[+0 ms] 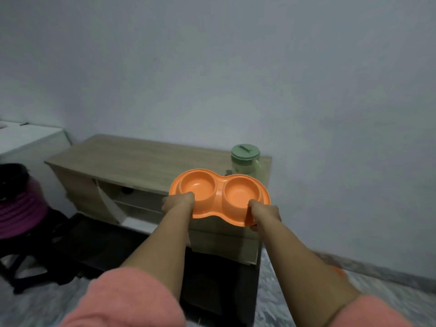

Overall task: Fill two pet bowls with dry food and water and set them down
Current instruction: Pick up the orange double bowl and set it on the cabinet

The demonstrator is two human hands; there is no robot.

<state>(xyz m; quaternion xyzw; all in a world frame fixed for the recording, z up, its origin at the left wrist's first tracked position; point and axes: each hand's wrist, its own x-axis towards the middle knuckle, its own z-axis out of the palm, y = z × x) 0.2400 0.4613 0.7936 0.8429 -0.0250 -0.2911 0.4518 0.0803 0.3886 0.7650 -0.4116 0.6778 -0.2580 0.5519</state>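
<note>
A smooth, slightly glossy orange plastic double bowl is seen — matt pale wood-grain cabinet, fuzzy pink sleeves.

No readable text, label, brand or number on any surface; view soft, slightly blurred.

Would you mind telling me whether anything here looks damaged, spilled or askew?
One thing: the wooden cabinet has a front panel hanging askew, leaning outward from its opening. The orange double bowl, held by both hands, is level and empty; nothing looks spilled.
</note>
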